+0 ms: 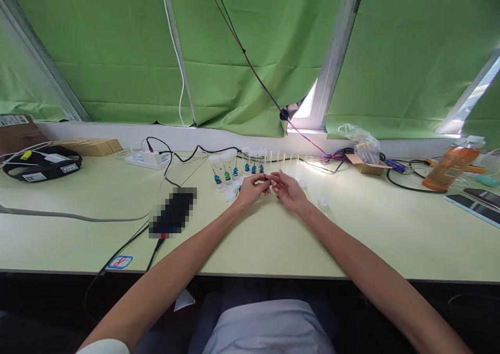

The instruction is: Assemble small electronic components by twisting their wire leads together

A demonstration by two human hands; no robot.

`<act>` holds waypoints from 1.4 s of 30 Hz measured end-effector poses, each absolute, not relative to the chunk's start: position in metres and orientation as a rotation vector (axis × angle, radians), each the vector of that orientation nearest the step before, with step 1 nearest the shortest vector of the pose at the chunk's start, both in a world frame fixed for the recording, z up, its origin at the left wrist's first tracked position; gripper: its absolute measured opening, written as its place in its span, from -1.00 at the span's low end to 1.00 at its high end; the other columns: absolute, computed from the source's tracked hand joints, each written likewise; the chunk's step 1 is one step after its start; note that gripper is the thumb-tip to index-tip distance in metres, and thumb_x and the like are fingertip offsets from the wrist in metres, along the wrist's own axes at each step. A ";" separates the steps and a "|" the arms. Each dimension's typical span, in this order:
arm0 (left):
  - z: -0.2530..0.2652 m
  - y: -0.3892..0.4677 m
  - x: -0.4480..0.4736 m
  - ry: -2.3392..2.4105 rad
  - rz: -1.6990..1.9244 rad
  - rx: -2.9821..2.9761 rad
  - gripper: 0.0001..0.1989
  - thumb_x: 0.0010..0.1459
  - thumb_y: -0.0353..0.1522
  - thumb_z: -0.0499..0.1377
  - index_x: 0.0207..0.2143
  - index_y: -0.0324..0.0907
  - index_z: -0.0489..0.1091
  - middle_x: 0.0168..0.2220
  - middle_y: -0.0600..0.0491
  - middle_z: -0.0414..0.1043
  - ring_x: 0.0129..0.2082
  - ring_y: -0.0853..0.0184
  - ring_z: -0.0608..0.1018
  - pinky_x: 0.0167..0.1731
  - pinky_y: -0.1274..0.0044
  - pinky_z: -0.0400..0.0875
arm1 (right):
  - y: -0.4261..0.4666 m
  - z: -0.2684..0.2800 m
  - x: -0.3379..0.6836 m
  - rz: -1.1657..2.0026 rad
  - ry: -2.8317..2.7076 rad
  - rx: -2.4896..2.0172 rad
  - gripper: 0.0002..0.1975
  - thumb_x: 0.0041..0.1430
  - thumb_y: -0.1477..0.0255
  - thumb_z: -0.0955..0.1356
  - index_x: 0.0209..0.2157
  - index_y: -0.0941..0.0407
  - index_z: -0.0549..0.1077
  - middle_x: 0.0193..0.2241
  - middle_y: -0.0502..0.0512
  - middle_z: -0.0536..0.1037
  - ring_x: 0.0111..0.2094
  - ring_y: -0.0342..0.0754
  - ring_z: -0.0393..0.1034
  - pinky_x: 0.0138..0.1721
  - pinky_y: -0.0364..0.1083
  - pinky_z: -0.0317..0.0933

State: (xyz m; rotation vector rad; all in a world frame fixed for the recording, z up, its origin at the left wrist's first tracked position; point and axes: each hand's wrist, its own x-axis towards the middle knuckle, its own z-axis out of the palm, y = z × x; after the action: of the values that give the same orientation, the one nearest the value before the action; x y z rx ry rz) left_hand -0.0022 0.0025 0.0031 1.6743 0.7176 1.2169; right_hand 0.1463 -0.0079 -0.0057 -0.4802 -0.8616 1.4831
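My left hand (pixel 250 189) and my right hand (pixel 289 190) meet over the middle of the table. Their fingertips pinch a small dark piece (pixel 267 177), too small to name and partly covered by the fingers. Just beyond and to the left stand several clear tubes with white caps. They contain small blue parts (pixel 217 179) and a green part (pixel 227 176), with thin dark strands above. More small white and blue bits (pixel 231 193) lie beside my left hand. A white cap (pixel 322 201) lies to the right of my right hand.
A dark pixelated object (pixel 174 212) with a cable lies left. A power strip (pixel 146 160), black headband (pixel 42 164) and cardboard box (pixel 88 146) are farther back. To the right are a small open carton (pixel 365 165), an orange drink bottle (pixel 453 164) and phones (pixel 474 211).
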 end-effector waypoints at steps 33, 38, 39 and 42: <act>0.002 0.004 -0.001 0.685 1.195 1.661 -0.68 0.01 -0.18 0.31 -0.26 -0.24 0.53 -0.45 0.02 0.46 -0.54 0.42 0.41 -0.50 0.52 0.32 | -0.008 -0.002 0.148 1.581 -0.705 -0.543 -0.80 0.17 0.46 0.26 -0.42 0.18 0.50 -0.50 0.17 0.61 -0.57 -0.14 0.36 -0.52 -0.18 0.31; 0.004 0.001 -0.001 0.649 1.190 1.632 -0.68 0.04 -0.23 0.29 -0.19 -0.22 0.54 -0.46 0.03 0.45 -0.51 0.40 0.41 -0.49 0.53 0.31 | -0.010 0.000 0.147 1.593 -0.722 -0.524 -0.81 0.14 0.49 0.27 -0.40 0.19 0.51 -0.41 0.20 0.64 -0.57 -0.15 0.35 -0.49 -0.16 0.33; 0.004 0.002 -0.001 0.645 1.188 1.628 -0.68 0.04 -0.23 0.28 -0.18 -0.21 0.54 -0.46 0.04 0.45 -0.51 0.40 0.41 -0.49 0.52 0.31 | -0.011 0.000 0.147 1.590 -0.729 -0.521 -0.83 0.13 0.49 0.28 -0.41 0.18 0.51 -0.39 0.19 0.64 -0.57 -0.15 0.35 -0.49 -0.16 0.33; 0.002 0.004 -0.001 0.643 1.196 1.601 -0.72 0.02 -0.23 0.28 -0.24 -0.21 0.53 -0.44 0.03 0.47 -0.50 0.40 0.42 -0.49 0.52 0.32 | -0.012 0.000 0.147 1.585 -0.755 -0.509 -0.86 0.10 0.49 0.30 -0.40 0.17 0.52 -0.36 0.19 0.65 -0.55 -0.15 0.37 -0.49 -0.16 0.34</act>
State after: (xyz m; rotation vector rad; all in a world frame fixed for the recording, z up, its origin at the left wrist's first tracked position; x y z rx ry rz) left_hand -0.0013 0.0035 0.0021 1.6011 0.6434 1.1964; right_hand 0.1475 -0.0118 -0.0002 -0.5094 -0.7545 1.5851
